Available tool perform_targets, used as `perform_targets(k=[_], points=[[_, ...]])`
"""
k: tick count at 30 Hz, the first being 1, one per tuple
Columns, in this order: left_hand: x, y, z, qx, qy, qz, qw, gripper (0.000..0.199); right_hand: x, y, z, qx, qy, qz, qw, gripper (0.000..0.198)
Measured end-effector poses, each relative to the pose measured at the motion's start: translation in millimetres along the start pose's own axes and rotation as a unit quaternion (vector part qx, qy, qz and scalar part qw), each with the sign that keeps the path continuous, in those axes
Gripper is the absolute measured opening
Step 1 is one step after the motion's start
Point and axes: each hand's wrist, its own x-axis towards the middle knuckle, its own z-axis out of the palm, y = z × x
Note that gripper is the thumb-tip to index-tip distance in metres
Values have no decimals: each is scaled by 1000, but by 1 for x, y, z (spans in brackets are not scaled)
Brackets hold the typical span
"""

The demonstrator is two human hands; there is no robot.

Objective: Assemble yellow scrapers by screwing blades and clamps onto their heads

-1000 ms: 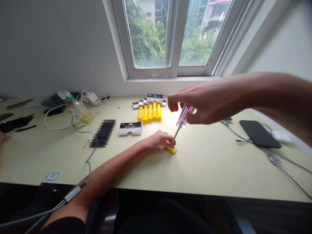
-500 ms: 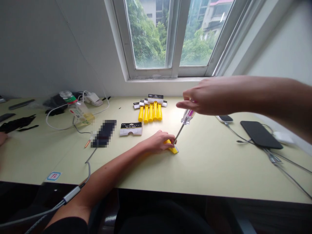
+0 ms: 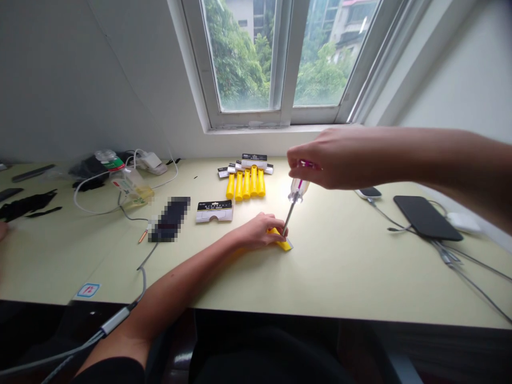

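Note:
My left hand (image 3: 263,230) is closed around a small yellow scraper (image 3: 285,245) with a greyish blade edge, pressing it on the table. My fingers cover much of its handle. In my right hand (image 3: 320,160) is a screwdriver (image 3: 298,190) with a clear and purple handle, gripped from above. Its metal shaft leans slightly and runs down to the scraper beside my left fingertips. The tip's exact contact is too small to make out.
Several yellow handles (image 3: 247,184) lie in a row with black-and-white cards (image 3: 254,161) behind. A single card (image 3: 214,211) lies nearer. Left are a pixelated dark device (image 3: 170,220) and a bottle (image 3: 110,160); right, a black phone-like slab (image 3: 427,217) with cables. Another person's hand (image 3: 3,230) shows far left.
My right hand has shifted a little left and its grip on the handle looks turned. The screwdriver now stands more upright. My left hand holds the scraper in almost the same place.

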Motion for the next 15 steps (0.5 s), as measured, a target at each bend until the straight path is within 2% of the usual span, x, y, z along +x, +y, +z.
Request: perform_targets(k=[3, 8, 12, 15], points=[[1, 1, -1, 6, -4, -8, 1000, 7, -4, 2, -5, -3, -48, -36, 998, 37], [1, 2, -1, 25, -7, -8, 1000, 5, 0, 8, -2, -21, -17, 14, 1000, 45], [0, 1, 1, 27, -14, -2, 1000, 11, 2, 4, -1, 1, -39, -31, 999, 37], [-1, 0, 2, 34, -18, -3, 999, 13, 2, 2, -1, 16, -44, -39, 998, 42]])
